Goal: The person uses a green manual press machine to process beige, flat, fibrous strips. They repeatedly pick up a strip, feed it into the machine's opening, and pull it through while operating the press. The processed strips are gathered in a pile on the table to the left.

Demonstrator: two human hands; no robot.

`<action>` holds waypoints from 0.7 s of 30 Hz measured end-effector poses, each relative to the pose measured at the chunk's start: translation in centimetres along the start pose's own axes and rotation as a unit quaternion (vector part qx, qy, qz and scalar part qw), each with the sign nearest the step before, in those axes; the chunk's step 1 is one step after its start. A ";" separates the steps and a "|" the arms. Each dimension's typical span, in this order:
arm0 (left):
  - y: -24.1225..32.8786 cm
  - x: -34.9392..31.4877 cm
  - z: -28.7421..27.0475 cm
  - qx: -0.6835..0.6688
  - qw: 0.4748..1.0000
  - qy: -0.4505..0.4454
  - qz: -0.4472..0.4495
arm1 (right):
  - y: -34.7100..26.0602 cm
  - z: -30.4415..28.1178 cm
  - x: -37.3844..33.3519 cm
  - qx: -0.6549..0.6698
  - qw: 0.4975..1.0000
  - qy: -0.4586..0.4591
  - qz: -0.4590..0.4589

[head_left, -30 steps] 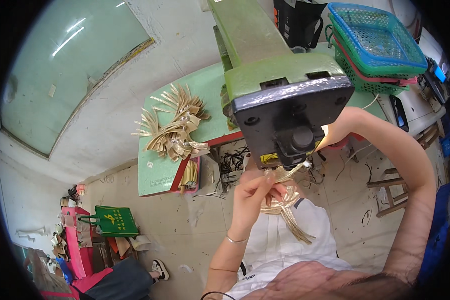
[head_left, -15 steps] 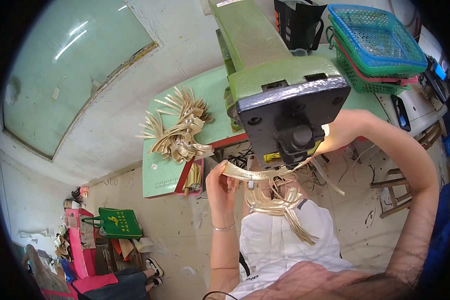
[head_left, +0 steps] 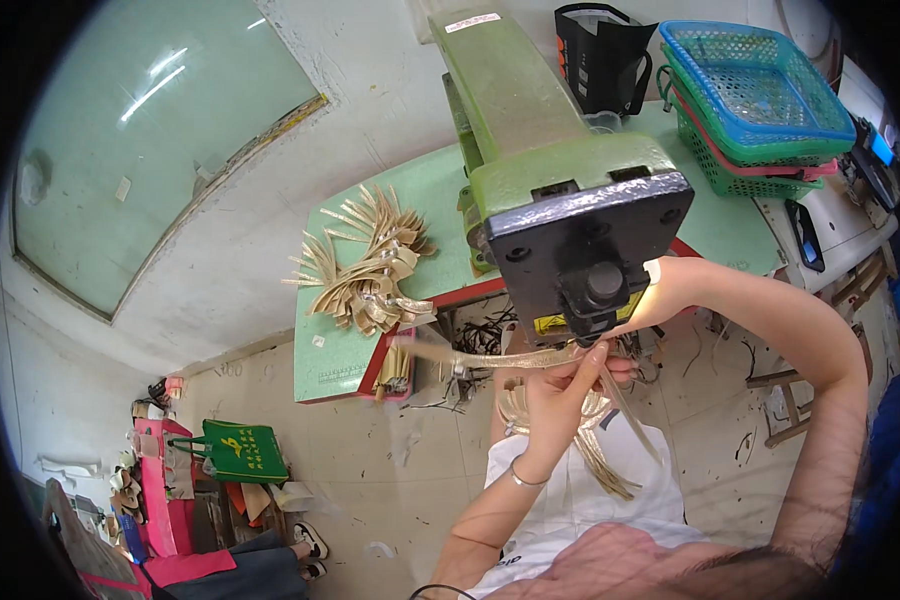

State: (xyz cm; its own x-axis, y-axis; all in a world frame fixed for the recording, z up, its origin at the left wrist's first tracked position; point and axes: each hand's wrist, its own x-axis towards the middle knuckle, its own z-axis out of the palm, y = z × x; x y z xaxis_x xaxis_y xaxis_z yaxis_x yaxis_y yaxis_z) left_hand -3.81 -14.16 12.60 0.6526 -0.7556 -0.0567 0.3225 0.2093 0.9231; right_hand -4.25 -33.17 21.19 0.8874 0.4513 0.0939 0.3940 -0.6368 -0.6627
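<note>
Under the black head of a green machine (head_left: 545,150), my left hand (head_left: 558,395) is closed, thumb and fingers pinching a gold strap (head_left: 505,359). The strap's left part extends free toward the table and is blurred at its end. My right hand (head_left: 645,305) reaches in from the right beside the machine head, which covers most of it, so its fingers cannot be made out. A thin pale strip (head_left: 630,410) hangs down below the hands. On my white-clothed lap lies a bunch of gold straps (head_left: 600,460), partly covered by my left hand.
A pile of gold strap pieces (head_left: 370,275) lies on the green table (head_left: 320,375). Stacked plastic baskets (head_left: 755,95), a black bag (head_left: 600,60) and a phone (head_left: 804,235) stand or lie farther right. A green bag (head_left: 242,452) is at lower left, near another person's shoes.
My left hand has let go of the strap's left end and moved right, to pinch it under the machine head. The freed end now sticks out leftward. The view has shifted slightly.
</note>
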 end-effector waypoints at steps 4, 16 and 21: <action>-1.3 -0.6 -1.3 -0.010 0.998 0.058 0.013 | 0.2 -0.2 -0.1 -0.034 0.998 -0.022 0.044; 0.4 -1.1 -1.2 -0.020 0.998 0.065 0.017 | 2.1 -2.0 -0.9 0.054 0.991 -0.059 0.109; -0.3 -1.3 -1.6 0.076 0.993 0.081 0.034 | 0.9 -0.5 -0.1 0.012 0.994 -0.063 0.086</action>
State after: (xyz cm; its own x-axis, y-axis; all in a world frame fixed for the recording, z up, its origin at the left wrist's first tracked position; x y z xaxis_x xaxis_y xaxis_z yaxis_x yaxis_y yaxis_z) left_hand -3.70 -12.24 11.80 0.7745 -0.6312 -0.0410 0.1749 0.1514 0.9729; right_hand -3.88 -34.15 20.92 0.9031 0.4137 -0.1150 0.2328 -0.6968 -0.6784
